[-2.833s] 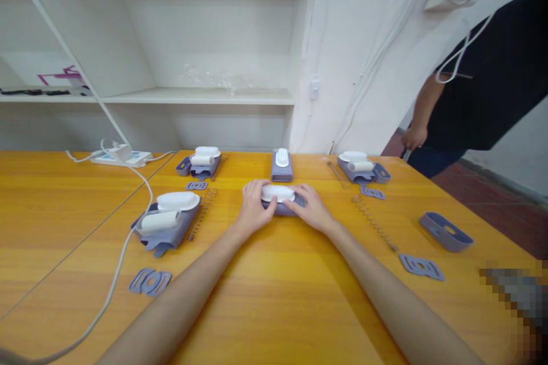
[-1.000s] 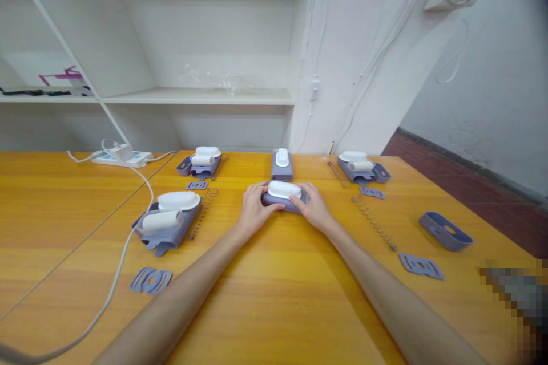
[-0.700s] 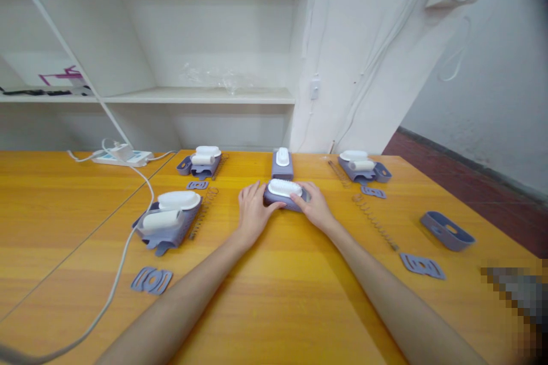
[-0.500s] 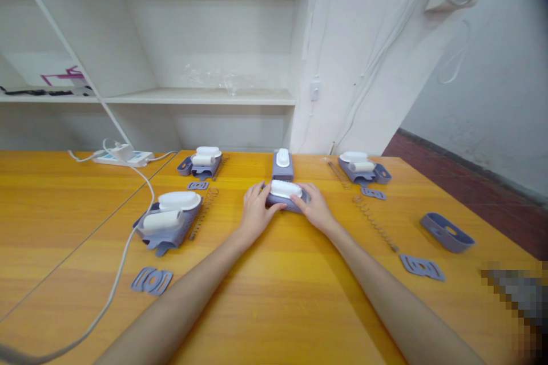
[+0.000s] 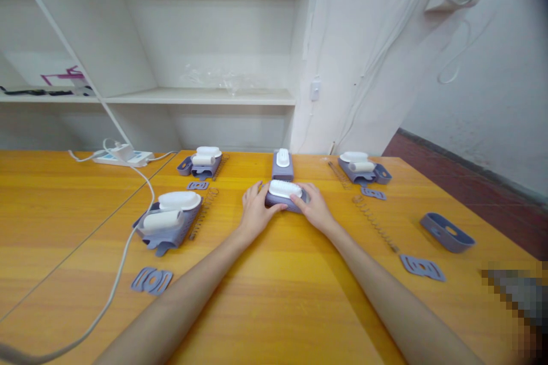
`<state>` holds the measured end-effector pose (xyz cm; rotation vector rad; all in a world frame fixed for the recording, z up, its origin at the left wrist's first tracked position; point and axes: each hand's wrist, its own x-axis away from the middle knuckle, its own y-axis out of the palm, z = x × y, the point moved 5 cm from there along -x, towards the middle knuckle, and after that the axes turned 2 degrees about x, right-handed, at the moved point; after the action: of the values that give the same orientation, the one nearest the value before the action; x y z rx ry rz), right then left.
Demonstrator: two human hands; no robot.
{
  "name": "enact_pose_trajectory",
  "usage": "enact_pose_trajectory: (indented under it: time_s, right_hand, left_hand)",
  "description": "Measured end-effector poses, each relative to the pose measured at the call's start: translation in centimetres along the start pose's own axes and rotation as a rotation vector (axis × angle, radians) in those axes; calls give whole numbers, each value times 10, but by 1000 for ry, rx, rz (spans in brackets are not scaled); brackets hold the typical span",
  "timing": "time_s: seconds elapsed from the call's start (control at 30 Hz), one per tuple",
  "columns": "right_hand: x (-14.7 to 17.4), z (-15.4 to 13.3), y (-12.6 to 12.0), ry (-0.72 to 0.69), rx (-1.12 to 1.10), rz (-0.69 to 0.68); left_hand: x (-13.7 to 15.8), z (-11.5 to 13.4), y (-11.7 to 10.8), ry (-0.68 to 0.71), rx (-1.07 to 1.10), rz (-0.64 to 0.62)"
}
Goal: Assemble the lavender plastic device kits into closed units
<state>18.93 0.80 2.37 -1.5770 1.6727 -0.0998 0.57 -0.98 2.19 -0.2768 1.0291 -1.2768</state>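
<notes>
Btwn both hands (image 5: pixel 282 208): grey case (image 5: pixel 282 201) w/ white brush top.

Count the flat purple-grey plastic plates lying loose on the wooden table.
4: near left, far left, far right, near right. Others may be hidden inside the assemblies.

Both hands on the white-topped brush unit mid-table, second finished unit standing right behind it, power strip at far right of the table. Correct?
Not quite. The head view shows the power strip at the far left of the table, not the right. The rest holds: left hand and right hand are on the brush unit, with the second finished unit right behind it.
</notes>
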Motion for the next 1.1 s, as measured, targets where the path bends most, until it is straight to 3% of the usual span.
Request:
enact_pose_trajectory:
  time_s: [0.1, 0.5, 0.73, 0.87, 1.1]
  right_hand:
    - [0, 1, 0, -2, 8, 3]
    - [1, 0, 1, -19, 40, -13]
    - [1, 0, -1, -2, 21, 2]
    - [1, 0, -1, -5, 27, -3]
    - [1, -1, 0, -10, 39, -13]
  left_hand:
    - [2, 6, -2, 78, -32, -3]
    - [0, 10, 2, 150, 35, -123]
    - [1, 0, 3, -61, -86, -41]
    - [3, 6, 6, 71, -74, -100]
    - [1, 6, 4, 119, -30, -87]
